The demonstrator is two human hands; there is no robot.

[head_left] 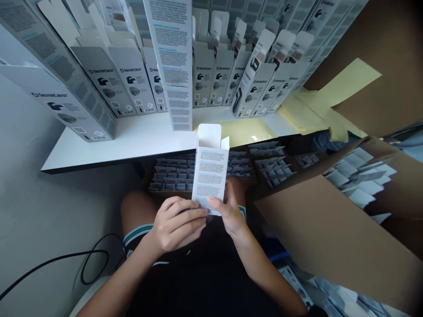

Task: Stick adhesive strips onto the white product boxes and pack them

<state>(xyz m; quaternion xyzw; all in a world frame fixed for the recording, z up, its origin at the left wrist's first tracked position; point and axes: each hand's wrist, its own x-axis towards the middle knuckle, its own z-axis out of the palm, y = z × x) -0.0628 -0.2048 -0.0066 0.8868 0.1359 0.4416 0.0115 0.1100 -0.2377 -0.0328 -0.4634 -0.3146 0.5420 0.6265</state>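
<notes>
On the far left of the white surface point(139, 141), finished upright boxes point(109, 83) already stand in rows with top flaps open, running right across the far side to another leaning batch point(264, 83); one tall box point(173, 61) stands out front, mid. Near centre, over my lap, my left hand point(176, 226) is curled around the bottom end of the small white carton point(210, 174), fingers pressed on its lower edge. My right hand point(231, 211) pinches the same bottom end from the right, thumb on the printed face. Carton upright, top flap open, bottom not yet clearly closed, so I'd judge this one mid-assembly. Below the surface edge, flat blanks point(172, 174) are packed in trays; right, more blanks in a cardboard case point(330, 229). Plenty left, I'd say.
</notes>
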